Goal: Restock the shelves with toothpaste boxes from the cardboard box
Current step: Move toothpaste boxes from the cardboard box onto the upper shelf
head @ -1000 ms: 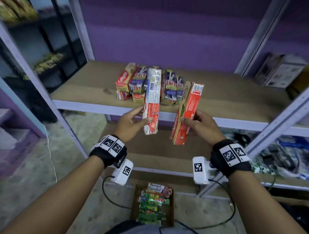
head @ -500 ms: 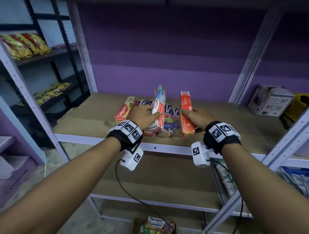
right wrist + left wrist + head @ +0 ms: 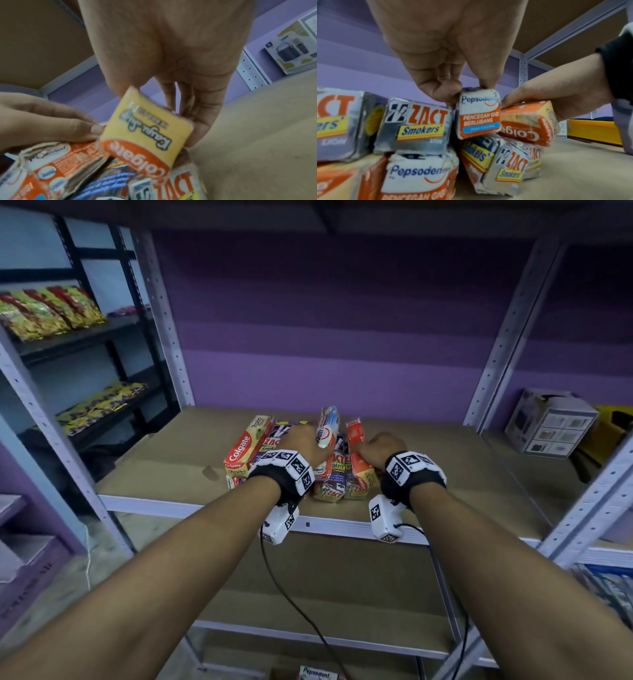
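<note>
My left hand (image 3: 305, 441) grips a white and red Pepsodent box (image 3: 327, 430) (image 3: 478, 115) (image 3: 51, 166), holding it on top of the pile of toothpaste boxes (image 3: 334, 474) on the brown shelf (image 3: 164, 460). My right hand (image 3: 380, 448) grips a red and yellow Colgate box (image 3: 358, 450) (image 3: 145, 136) (image 3: 527, 125), laid slanting on the pile's right side. Another Colgate box (image 3: 245, 445) lies at the pile's left. Below, a Pepsodent box (image 3: 317, 674) shows at the frame's bottom edge; the cardboard box around it is out of sight.
Grey metal uprights (image 3: 161, 313) (image 3: 510, 313) frame the shelf, with a purple wall behind. A white carton (image 3: 551, 422) and a yellow bin (image 3: 613, 426) stand on the right. Snack bags (image 3: 44, 313) fill the dark rack at left. A lower shelf (image 3: 342, 594) lies beneath.
Both hands have risen from below the shelf and moved forward onto it, carrying the Pepsodent and Colgate boxes to the pile. The cardboard box has dropped almost out of view.
</note>
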`<state>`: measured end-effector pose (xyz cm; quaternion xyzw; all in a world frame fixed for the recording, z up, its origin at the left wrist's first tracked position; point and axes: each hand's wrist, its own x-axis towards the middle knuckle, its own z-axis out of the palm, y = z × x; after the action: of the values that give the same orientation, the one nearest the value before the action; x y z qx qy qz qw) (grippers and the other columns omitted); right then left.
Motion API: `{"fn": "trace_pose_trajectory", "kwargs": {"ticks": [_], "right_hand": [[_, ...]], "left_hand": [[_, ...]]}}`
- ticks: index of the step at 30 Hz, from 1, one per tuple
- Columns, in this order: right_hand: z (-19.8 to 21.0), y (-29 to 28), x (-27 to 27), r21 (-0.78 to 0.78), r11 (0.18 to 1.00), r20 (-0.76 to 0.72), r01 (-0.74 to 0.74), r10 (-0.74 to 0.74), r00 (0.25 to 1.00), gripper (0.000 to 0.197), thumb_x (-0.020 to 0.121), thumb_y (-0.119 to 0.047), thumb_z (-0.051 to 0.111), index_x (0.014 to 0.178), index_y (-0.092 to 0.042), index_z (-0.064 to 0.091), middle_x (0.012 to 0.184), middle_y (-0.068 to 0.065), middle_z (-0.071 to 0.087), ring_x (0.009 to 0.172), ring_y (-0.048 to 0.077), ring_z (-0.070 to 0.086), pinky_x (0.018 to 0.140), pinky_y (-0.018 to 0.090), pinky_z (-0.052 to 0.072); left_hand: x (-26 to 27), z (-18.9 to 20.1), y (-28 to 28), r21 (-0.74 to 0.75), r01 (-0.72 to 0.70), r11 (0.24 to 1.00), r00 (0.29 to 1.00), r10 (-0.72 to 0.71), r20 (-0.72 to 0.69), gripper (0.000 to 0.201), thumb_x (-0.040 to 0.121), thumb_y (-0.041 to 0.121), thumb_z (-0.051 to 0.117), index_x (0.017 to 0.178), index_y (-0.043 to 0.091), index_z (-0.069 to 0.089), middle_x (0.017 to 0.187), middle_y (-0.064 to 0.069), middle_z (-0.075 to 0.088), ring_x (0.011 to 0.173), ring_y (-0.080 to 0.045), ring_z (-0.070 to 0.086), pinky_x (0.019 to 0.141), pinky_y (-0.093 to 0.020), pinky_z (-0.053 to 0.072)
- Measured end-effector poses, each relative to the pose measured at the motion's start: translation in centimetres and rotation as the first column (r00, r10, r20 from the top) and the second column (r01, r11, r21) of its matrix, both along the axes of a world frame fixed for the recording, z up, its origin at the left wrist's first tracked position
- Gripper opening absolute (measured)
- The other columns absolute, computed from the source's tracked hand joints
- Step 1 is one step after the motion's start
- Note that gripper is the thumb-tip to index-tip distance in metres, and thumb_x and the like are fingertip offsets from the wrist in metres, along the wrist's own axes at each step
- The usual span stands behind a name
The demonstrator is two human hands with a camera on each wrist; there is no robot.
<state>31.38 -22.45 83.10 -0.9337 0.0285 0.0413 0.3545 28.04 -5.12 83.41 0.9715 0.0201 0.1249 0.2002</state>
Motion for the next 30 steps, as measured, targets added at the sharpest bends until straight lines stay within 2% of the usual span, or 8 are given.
{"fn": "trace_pose_trajectory", "kwargs": {"ticks": [2,6,10,15,19,23,26,30], "right_hand": [[-0.2,0.1,0.4,0.064,0.998,0.035,-0.005,0.002,0.999,0.029,0.077,-0.046,0.066,0.095,-0.022,0.065,0.097,0.002,0.071,0.084,0.021,0.07,0.076,0.035,0.06],[0.1,0.1,1.1,0.098,0.992,0.045,-0.084,0.08,0.996,0.025,0.078,-0.04,0.071,0.1,-0.027,0.066,0.109,-0.001,0.071,0.096,0.018,0.068,0.089,0.037,0.057],[0.9,-1.1,0.8,-0.013,0.959,-0.066,-0.284,0.283,0.957,0.053,0.08,-0.041,0.074,0.128,-0.025,0.058,0.126,-0.002,0.062,0.108,0.018,0.064,0.097,0.038,0.053],[1.6,-1.9,-0.9,-0.077,0.907,-0.095,-0.413,0.406,0.909,0.086,0.062,-0.056,0.086,0.136,-0.028,0.052,0.122,-0.008,0.055,0.11,0.016,0.059,0.1,0.033,0.048],[1.4,-1.6,-1.4,-0.015,0.928,-0.02,-0.372,0.372,0.928,0.07,0.064,-0.036,0.09,0.127,-0.026,0.06,0.119,-0.004,0.064,0.1,0.012,0.064,0.093,0.028,0.051],[1.6,-2.0,-1.4,-0.087,0.926,-0.004,-0.367,0.368,0.93,0.058,0.069,-0.027,0.088,0.121,-0.024,0.063,0.113,-0.006,0.065,0.093,0.009,0.062,0.08,0.02,0.046],[1.3,-1.8,-1.4,-0.111,0.916,0.006,-0.386,0.389,0.921,0.059,0.067,-0.024,0.089,0.121,-0.022,0.065,0.108,-0.007,0.062,0.096,0.01,0.061,0.083,0.022,0.046],[0.9,-1.3,-1.3,-0.054,0.935,0.039,-0.352,0.354,0.934,0.061,0.064,-0.021,0.092,0.119,-0.018,0.067,0.11,-0.004,0.064,0.099,0.013,0.062,0.089,0.028,0.052]], "left_hand": [[0.4,0.2,0.2,0.01,0.019,1.0,1.0,-0.019,0.019,0.045,0.083,0.045,0.067,0.113,0.011,0.067,0.103,-0.01,0.072,0.09,-0.028,0.067,0.073,-0.034,0.055],[0.4,0.3,0.7,0.029,0.065,0.997,0.998,-0.066,0.004,0.05,0.086,0.047,0.064,0.128,0.019,0.063,0.117,-0.007,0.069,0.099,-0.025,0.066,0.077,-0.026,0.05],[0.3,0.8,1.4,0.093,0.17,0.981,0.981,-0.159,-0.111,0.063,0.087,0.051,0.062,0.141,0.022,0.051,0.134,-0.004,0.06,0.118,-0.023,0.058,0.085,-0.021,0.038],[-0.2,1.5,2.6,0.04,0.27,0.962,0.926,-0.248,-0.285,0.093,0.073,0.057,0.076,0.15,0.027,0.035,0.143,-0.003,0.052,0.128,-0.021,0.051,0.092,-0.021,0.036],[-0.4,1.6,2.4,0.045,0.32,0.946,0.919,-0.298,-0.257,0.092,0.072,0.053,0.079,0.149,0.024,0.039,0.142,-0.004,0.053,0.127,-0.022,0.052,0.096,-0.026,0.039],[-0.4,1.4,1.9,0.048,0.353,0.934,0.909,-0.33,-0.256,0.09,0.073,0.05,0.08,0.148,0.02,0.04,0.144,-0.004,0.051,0.13,-0.023,0.05,0.096,-0.024,0.035],[-0.5,1.4,1.7,0.072,0.357,0.931,0.909,-0.329,-0.257,0.087,0.074,0.051,0.078,0.147,0.019,0.042,0.143,-0.003,0.053,0.129,-0.023,0.05,0.104,-0.033,0.041],[-0.4,1.0,1.4,0.096,0.334,0.938,0.927,-0.308,-0.213,0.074,0.077,0.055,0.074,0.139,0.02,0.052,0.127,-0.003,0.064,0.117,-0.022,0.059,0.099,-0.039,0.049]]}}
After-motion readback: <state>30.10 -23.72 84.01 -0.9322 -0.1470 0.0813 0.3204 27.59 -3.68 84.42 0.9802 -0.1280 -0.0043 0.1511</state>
